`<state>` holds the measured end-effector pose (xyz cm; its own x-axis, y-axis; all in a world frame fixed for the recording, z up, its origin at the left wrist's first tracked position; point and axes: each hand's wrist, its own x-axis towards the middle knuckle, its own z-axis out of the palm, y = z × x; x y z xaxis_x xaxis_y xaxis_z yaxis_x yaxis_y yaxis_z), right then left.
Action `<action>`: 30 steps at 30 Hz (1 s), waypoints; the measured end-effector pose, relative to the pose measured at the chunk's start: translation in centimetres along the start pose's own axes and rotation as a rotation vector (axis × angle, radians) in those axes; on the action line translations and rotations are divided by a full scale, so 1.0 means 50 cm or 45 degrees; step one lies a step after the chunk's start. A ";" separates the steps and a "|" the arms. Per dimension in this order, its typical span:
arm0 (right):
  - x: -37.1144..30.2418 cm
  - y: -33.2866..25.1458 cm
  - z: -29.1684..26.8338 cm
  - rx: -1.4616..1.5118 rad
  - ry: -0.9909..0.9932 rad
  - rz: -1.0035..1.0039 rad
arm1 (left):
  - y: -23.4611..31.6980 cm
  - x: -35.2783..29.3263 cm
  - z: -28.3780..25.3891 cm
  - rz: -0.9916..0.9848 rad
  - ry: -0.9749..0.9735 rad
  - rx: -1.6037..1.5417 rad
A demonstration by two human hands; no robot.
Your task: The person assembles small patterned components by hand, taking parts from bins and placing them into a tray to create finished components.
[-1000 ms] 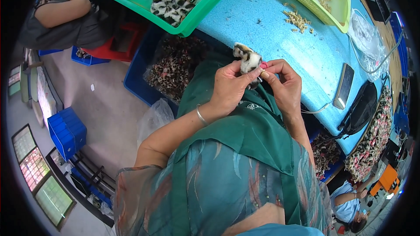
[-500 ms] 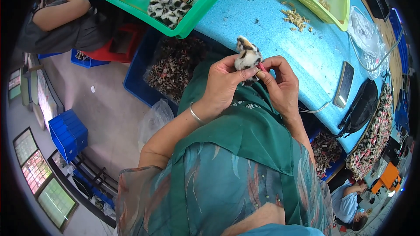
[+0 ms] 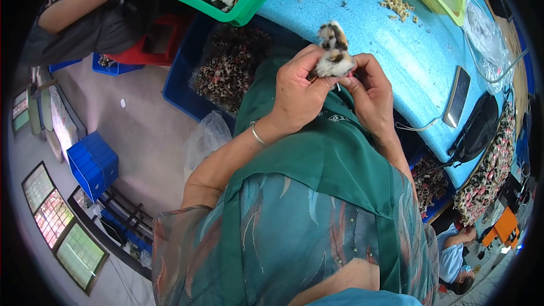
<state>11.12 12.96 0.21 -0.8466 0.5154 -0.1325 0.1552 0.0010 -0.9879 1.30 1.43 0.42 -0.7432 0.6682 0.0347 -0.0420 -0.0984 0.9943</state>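
Note:
Above my lap, at the near edge of the blue table, both hands hold a small spotted plush piece (image 3: 334,59) in white, black and tan fur. My left hand (image 3: 300,88) grips its left side, thumb at the front. My right hand (image 3: 371,93) pinches its lower right end, where a bit of pink shows. A narrow furry part sticks up above the fingers. The fingertips partly hide the underside, so I cannot make out what lies between them.
A green tray (image 3: 241,14) of spotted plush pieces sits at the table's far left. Small tan pieces (image 3: 396,5) lie near a yellow basket (image 3: 453,3). A phone (image 3: 457,96) rests at right. Below the table stands a blue bin (image 3: 175,82) of spotted pieces. Another person's arm (image 3: 82,3) shows upper left.
The plush piece has turned in my hands, its narrow part now pointing up more and the white fur facing lower right. My left hand has wrapped further round it. The whole view has shifted slightly.

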 end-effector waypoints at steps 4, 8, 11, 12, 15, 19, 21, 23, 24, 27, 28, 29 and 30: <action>0.000 -0.015 -0.004 0.297 -0.145 0.072 | 0.012 -0.022 -0.007 -0.329 -0.007 -0.291; 0.011 0.006 -0.025 0.511 -0.207 0.270 | -0.010 -0.026 0.004 -0.553 0.097 -0.734; 0.019 0.014 -0.029 0.636 -0.218 0.354 | -0.014 -0.018 -0.002 -0.622 0.060 -0.689; 0.019 0.016 -0.028 0.637 -0.219 0.353 | -0.016 -0.018 -0.004 -0.621 0.061 -0.689; 0.017 0.017 -0.028 0.748 -0.219 0.417 | -0.023 -0.022 -0.011 -0.652 -0.006 -0.520; -0.001 0.015 -0.011 0.486 -0.152 0.313 | -0.033 -0.027 -0.008 -0.610 0.013 -0.510; -0.012 0.019 0.002 0.296 -0.086 0.227 | -0.036 -0.028 -0.003 -0.546 0.040 -0.488; -0.016 0.026 0.010 0.239 0.017 0.152 | -0.034 -0.031 0.003 -0.346 0.087 -0.157; -0.010 0.018 0.012 0.366 0.032 0.119 | -0.031 -0.031 0.004 -0.346 0.083 -0.159; 0.009 0.013 0.001 0.321 -0.078 0.099 | -0.024 -0.034 0.005 -0.330 0.117 -0.204; 0.012 0.006 -0.001 0.249 -0.113 0.112 | -0.026 -0.037 0.003 -0.395 0.122 -0.350; 0.013 0.005 -0.002 0.245 -0.113 0.107 | -0.027 -0.037 0.000 -0.460 0.127 -0.498; 0.008 0.005 0.001 0.177 -0.121 0.102 | -0.023 -0.036 -0.004 -0.456 0.131 -0.498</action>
<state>10.78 13.15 -0.09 -0.8797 0.4256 -0.2121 0.1580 -0.1590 -0.9745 2.55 0.17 -0.81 -0.6977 0.6363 -0.3292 -0.5358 -0.1583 0.8294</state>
